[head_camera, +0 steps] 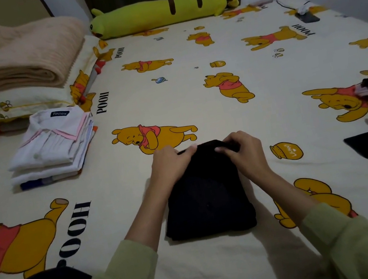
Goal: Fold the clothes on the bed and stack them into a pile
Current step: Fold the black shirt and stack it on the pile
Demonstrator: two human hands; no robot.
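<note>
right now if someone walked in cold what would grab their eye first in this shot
Probably the two hands, left hand and right hand, gripping the far edge of a folded black garment at centre. Next, the bedsheet printed with yellow bears, and the long green plush bolster along the far edge. At left, a stack of folded white clothes sits near a pillow.

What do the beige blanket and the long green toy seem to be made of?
The beige blanket looks like soft fleece or knit: matte, thick rounded folds, faint ribbing. The long green toy looks like plush fabric over soft stuffing: smooth, slightly sheeny, gently sagging. Neither is certain.
</note>
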